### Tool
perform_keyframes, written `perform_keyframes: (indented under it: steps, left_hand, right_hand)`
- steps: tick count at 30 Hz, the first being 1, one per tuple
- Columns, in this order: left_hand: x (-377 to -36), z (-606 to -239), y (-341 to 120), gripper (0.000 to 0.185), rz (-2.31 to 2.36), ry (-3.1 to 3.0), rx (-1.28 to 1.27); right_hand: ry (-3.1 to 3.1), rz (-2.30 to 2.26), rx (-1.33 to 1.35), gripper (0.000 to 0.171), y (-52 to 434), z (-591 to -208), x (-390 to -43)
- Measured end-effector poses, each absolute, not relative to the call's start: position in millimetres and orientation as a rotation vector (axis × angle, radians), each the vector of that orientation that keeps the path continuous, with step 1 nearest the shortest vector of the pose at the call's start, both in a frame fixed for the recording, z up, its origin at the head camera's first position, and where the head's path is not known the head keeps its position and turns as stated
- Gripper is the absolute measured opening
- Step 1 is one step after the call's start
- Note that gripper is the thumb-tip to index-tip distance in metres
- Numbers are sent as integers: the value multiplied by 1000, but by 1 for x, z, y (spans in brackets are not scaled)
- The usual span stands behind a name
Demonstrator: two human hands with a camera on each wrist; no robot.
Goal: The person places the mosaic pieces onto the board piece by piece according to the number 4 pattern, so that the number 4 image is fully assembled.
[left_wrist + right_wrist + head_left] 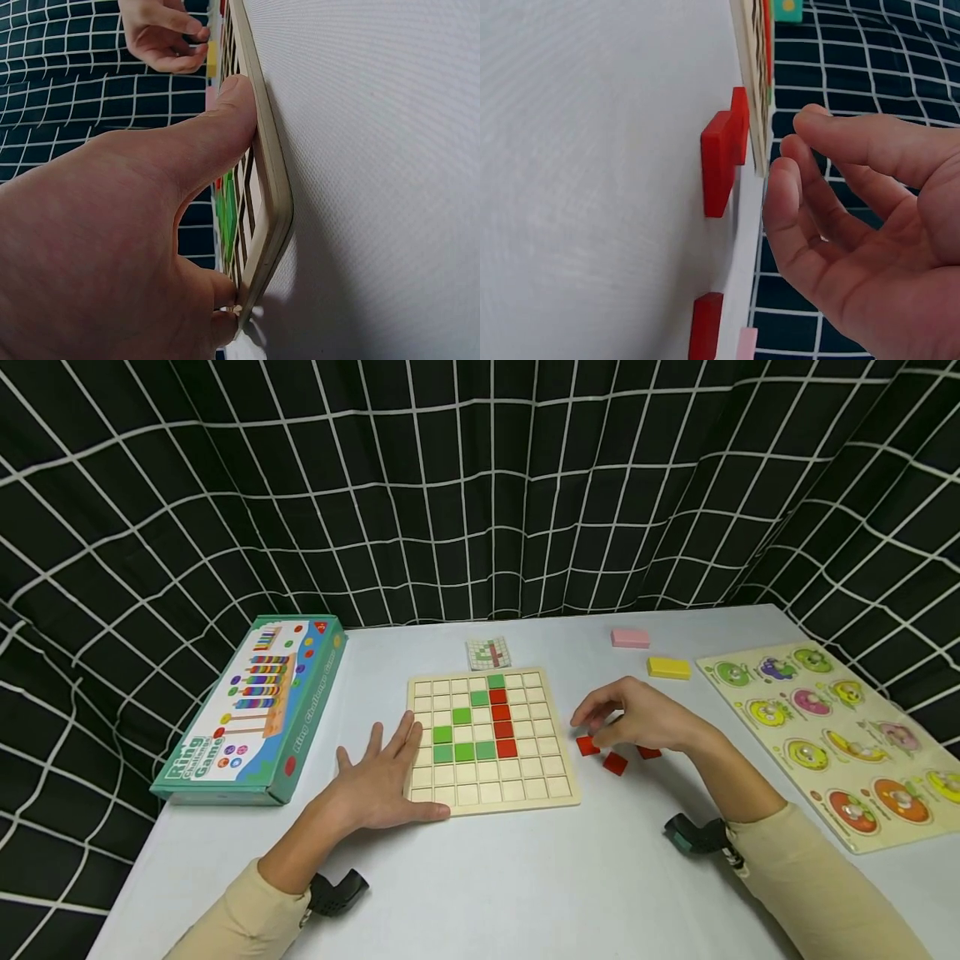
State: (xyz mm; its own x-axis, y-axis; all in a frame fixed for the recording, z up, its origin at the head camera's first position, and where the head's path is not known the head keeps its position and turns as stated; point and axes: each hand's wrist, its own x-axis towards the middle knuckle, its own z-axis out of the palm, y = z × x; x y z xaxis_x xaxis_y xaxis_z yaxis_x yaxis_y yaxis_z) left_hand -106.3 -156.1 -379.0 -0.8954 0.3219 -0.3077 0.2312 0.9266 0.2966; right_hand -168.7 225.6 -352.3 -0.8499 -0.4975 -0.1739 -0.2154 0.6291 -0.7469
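A wooden grid board (535, 793) lies on the table with several green tiles (464, 752) and a column of red tiles (502, 730) in its cells. My left hand (380, 783) rests spread over its front left corner, the thumb (238, 105) along the front edge and the other fingers on the left side. Right of the board, my right hand (637, 717) hovers over loose red tiles (616, 764), thumb and bent fingers apart with nothing between them. In the right wrist view two red tiles (718, 163) stand close together below the fingertips and another lies apart.
A small pattern card (488, 653) lies behind the board. On the left is a green game box (255, 714). A pink block (630, 638) and a yellow block (668, 668) sit at the back right, beside a fruit puzzle board (813, 781). Gridded black curtains (465, 510) surround the table.
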Motion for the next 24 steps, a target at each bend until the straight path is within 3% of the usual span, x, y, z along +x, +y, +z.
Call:
perform_keyframes:
  steps: [24]
  left_hand:
    - [-106, -380, -157, 125, 362, 2726, 402]
  right_hand:
    - [2511, -947, -534, 30, 223, -365, -169]
